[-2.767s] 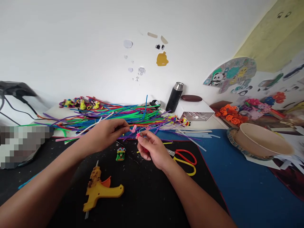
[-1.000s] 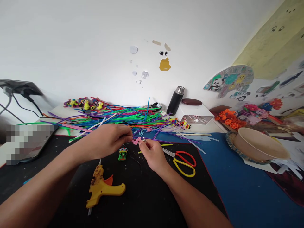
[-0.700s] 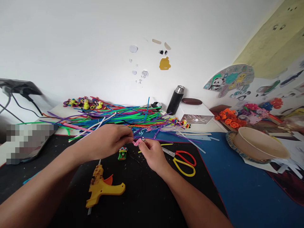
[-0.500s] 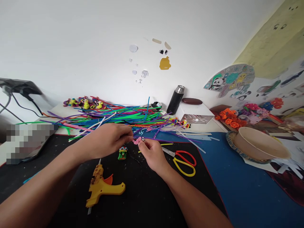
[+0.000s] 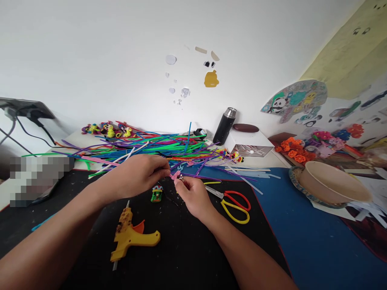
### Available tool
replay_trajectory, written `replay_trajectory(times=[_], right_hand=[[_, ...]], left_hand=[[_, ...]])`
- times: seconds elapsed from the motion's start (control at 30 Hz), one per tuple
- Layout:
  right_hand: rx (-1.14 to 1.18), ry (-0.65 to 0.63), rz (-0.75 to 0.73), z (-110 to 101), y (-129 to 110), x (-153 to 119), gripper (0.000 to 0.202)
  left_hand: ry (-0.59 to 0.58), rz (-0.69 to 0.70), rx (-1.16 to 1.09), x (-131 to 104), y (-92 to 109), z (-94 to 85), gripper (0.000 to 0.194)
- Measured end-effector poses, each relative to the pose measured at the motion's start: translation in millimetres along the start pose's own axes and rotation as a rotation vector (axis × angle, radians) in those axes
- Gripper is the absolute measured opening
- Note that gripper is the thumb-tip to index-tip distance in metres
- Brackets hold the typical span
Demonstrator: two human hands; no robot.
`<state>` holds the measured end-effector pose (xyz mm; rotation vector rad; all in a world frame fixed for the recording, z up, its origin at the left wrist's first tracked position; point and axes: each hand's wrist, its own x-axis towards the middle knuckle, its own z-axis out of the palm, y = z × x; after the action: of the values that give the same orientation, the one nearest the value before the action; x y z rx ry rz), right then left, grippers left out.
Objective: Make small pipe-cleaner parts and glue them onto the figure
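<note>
Above the black mat, both hands meet at a small pink pipe-cleaner piece (image 5: 174, 176). My left hand (image 5: 145, 171) pinches its left end between thumb and fingertips. Its right side is gripped by my right hand (image 5: 193, 195), where a small shiny metal bit shows at the fingertips; what that is I cannot make out. Below the hands lies a small green pipe-cleaner figure (image 5: 156, 194). A yellow glue gun (image 5: 133, 235) with an orange trigger rests nearer to me. Scissors (image 5: 232, 205) with one red and one yellow handle lie beside my right hand.
A heap of coloured pipe cleaners (image 5: 163, 147) spans the back of the table. Behind it stand a black thermos (image 5: 225, 127) and a white box (image 5: 250, 143). Clear glue sticks (image 5: 254, 173) lie on the blue mat (image 5: 302, 225). A beige bowl (image 5: 332, 185) is at right.
The pink piece has turned slightly between my fingertips, and more of it shows upright. Both hands stay nearly in place; the whole view has shifted a little.
</note>
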<state>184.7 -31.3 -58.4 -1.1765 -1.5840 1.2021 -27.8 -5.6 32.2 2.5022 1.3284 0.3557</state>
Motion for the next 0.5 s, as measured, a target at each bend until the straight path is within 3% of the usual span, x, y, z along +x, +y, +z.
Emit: replay_trajectory(times=[0.5], right_hand=[[-0.017,-0.032,0.002,0.0,-0.2,-1.4,0.045]], left_hand=[[0.002,0.034,-0.003,1.9,5.0,-1.2,0.032]])
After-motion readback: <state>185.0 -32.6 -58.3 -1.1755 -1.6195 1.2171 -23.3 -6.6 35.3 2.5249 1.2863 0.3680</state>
